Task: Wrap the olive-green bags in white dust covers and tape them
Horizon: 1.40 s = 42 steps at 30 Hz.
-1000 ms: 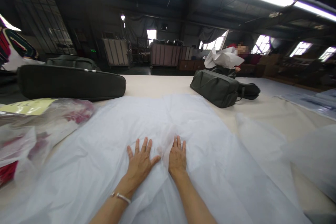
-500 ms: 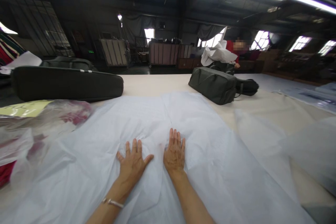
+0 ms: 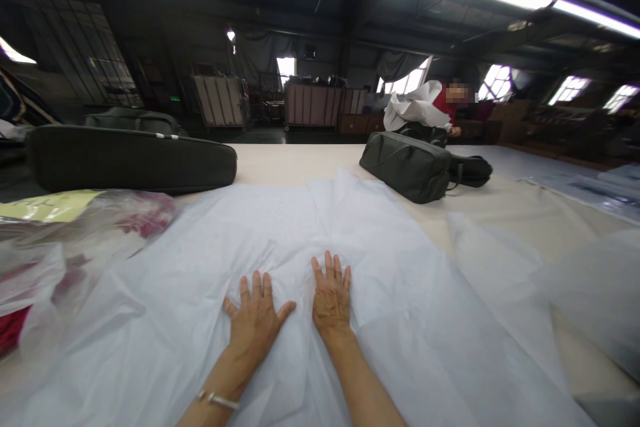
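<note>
A large white translucent sheet point(image 3: 400, 320), thin and wrinkled, is spread over the table in front of me. My left hand point(image 3: 257, 317) rests palm down on it with the fingers spread, a bracelet point(image 3: 219, 401) on that wrist. Just to its right, my right hand point(image 3: 331, 300) also presses flat on the sheet, fingers stretched forward and slightly apart, its thumb not showing. Neither hand grips anything. Small creases run through the sheet around both hands.
A long dark case point(image 3: 133, 159) lies at the far left, behind a clear plastic bag point(image 3: 120, 220) of reddish items. Dark green bags point(image 3: 407, 165) stand at the far right on the cream tabletop point(image 3: 285, 161). Beyond them, a person in red point(image 3: 447, 101) is beside crumpled white material point(image 3: 417, 107).
Both hands stay flat on the sheet and sit slightly lower in view. The right hand's fingers have spread a little. The sheet's far edge has risen into a small fold.
</note>
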Each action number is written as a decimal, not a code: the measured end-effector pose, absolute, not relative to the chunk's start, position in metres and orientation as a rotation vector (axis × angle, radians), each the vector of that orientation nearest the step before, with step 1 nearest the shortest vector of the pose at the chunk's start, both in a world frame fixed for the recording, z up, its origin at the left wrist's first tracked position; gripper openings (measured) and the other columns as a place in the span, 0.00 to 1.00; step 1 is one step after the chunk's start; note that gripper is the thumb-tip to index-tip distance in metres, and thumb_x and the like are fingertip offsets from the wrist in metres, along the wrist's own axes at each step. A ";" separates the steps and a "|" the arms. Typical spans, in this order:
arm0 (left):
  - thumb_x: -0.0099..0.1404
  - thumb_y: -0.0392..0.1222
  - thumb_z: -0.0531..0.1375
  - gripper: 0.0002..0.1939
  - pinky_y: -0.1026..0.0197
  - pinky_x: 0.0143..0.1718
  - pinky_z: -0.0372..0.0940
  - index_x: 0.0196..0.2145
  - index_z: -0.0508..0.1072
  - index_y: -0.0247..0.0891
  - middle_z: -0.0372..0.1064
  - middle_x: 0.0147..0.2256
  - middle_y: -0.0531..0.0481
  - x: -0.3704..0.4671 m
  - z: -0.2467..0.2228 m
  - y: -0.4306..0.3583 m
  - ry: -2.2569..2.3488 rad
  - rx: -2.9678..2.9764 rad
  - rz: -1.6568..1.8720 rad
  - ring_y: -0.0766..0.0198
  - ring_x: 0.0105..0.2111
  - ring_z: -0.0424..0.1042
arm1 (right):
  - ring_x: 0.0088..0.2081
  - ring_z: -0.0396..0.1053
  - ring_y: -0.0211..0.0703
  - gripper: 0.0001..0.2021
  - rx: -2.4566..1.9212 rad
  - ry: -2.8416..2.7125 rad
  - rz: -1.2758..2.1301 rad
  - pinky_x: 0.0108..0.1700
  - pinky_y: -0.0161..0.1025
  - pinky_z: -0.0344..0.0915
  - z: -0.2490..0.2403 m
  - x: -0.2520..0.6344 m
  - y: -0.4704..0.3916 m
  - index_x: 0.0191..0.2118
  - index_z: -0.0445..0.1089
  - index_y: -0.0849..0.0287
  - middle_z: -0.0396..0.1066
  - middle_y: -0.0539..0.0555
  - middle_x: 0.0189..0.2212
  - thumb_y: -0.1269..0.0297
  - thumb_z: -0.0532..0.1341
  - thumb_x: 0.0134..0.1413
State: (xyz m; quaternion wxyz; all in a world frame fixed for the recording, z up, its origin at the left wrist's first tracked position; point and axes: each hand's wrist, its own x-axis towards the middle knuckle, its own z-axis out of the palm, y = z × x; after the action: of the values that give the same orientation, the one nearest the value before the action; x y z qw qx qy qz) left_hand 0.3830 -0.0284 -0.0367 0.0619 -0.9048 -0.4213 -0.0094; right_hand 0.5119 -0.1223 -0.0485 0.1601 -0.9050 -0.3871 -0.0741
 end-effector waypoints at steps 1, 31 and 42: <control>0.67 0.58 0.51 0.36 0.24 0.55 0.49 0.64 0.56 0.30 0.48 0.66 0.31 0.382 -0.037 -0.028 -1.265 -2.738 -0.041 0.33 0.65 0.46 | 0.70 0.39 0.54 0.30 -2.592 -1.102 -0.183 0.68 0.59 0.34 -0.048 0.512 -0.123 0.66 0.54 0.48 0.45 0.55 0.69 0.75 0.48 0.59; 0.71 0.46 0.45 0.28 0.27 0.62 0.39 0.67 0.47 0.51 0.37 0.69 0.52 0.421 -0.042 -0.034 -0.946 -3.123 -0.086 0.45 0.68 0.40 | 0.67 0.50 0.51 0.25 -2.569 -0.999 -0.208 0.68 0.58 0.38 -0.049 0.511 -0.119 0.66 0.54 0.61 0.57 0.60 0.65 0.70 0.45 0.64; 0.71 0.52 0.46 0.27 0.19 0.56 0.44 0.66 0.52 0.52 0.45 0.68 0.45 0.426 -0.034 -0.038 -0.926 -3.205 -0.088 0.35 0.66 0.43 | 0.66 0.52 0.49 0.24 -2.501 -0.795 -0.164 0.68 0.56 0.37 -0.060 0.500 -0.131 0.60 0.64 0.63 0.63 0.60 0.61 0.63 0.41 0.67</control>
State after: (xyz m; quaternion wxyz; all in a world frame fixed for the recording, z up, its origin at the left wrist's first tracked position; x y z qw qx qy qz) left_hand 0.4258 -0.0380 -0.0343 -0.0974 -0.9558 -0.2761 -0.0262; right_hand 0.4998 -0.1313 -0.0602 0.2533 -0.9201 -0.2926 -0.0603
